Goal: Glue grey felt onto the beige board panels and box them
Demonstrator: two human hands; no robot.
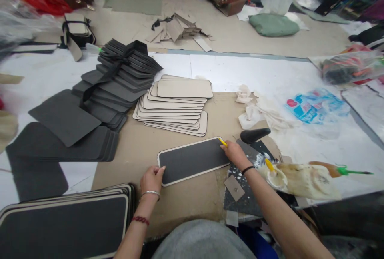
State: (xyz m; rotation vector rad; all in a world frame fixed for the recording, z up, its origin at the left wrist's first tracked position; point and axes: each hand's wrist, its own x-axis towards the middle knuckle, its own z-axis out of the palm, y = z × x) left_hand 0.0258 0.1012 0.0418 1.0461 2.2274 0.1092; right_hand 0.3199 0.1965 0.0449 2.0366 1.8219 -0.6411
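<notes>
A dark grey rectangular panel (192, 162) with a beige border lies flat on the brown board, slightly tilted across it. My left hand (152, 181) is closed at the panel's left end, its thumb on the top face. In my right hand (235, 153) is a thin yellow tool (222, 142), pinched, its tip at the panel's upper right corner. Whether the tool is a brush or a spatula is too small to tell. Just behind the panel sits a stack of beige boards (174, 107) with rounded corners. Similar bordered panels (69, 223) are piled at the lower left.
Dark grey sheets (90, 119) fan out on the left, with a black strap (105, 77) across them. At right stand a glue-smeared container (277, 179) with a yellow handle, a black-handled tool (255, 135), and a blue-printed plastic bag (318, 107). Cardboard scraps (177, 29) lie at the back.
</notes>
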